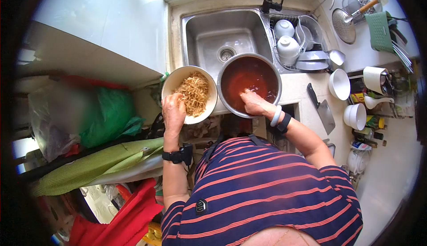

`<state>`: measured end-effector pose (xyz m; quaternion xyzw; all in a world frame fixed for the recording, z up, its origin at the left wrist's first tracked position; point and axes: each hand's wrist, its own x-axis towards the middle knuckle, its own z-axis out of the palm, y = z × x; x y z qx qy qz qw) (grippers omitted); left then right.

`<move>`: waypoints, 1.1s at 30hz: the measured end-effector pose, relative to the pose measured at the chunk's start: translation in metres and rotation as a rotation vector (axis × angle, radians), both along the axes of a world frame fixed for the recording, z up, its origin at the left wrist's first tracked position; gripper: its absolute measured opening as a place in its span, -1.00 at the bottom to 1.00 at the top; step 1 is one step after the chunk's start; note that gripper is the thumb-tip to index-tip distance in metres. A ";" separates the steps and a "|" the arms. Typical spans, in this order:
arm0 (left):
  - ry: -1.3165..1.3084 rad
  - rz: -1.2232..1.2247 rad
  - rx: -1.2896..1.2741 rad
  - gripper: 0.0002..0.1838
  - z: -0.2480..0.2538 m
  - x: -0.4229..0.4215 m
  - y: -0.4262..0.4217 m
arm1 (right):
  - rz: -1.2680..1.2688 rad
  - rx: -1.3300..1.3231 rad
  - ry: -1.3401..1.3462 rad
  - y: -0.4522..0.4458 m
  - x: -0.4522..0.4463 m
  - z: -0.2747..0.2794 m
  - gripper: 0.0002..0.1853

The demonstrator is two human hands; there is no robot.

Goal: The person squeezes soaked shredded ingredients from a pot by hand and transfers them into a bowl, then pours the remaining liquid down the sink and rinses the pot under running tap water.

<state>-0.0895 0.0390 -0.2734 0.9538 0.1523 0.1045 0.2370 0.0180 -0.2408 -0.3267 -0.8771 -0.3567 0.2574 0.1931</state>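
A cream bowl [168, 85] holds a heap of thin, light-brown shredded strips [195, 93]. My left hand [172, 107] is closed over the bowl's near left side, its fingertips inside beside the strips. To the right, a round metal basin [278, 79] holds reddish-brown liquid [235, 74]. My right hand [254, 102] reaches over its near rim with curled fingers dipped in the liquid. The surface is disturbed around them, and the fingertips are hidden, so what they hold cannot be made out. Bowl and basin stand side by side at the sink's front edge.
Behind them is a steel sink [202, 36] with a black faucet [270, 3]. A dish rack [278, 20] with white bowls stands right of it. On the right counter lie a cleaver [326, 116] and white bowls [339, 85]. A green cloth [89, 163] hangs at left.
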 end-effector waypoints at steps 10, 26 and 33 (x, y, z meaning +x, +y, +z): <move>-0.058 -0.098 -0.037 -0.83 0.004 0.008 -0.011 | -0.169 0.360 0.514 0.008 -0.006 0.013 -0.61; -0.009 -0.432 -0.215 -0.89 0.018 0.031 -0.094 | -0.351 0.534 0.568 0.003 -0.022 0.021 -0.82; 0.036 -0.480 0.079 -0.90 0.003 0.035 -0.106 | -0.350 0.568 0.427 0.000 -0.027 0.017 -0.90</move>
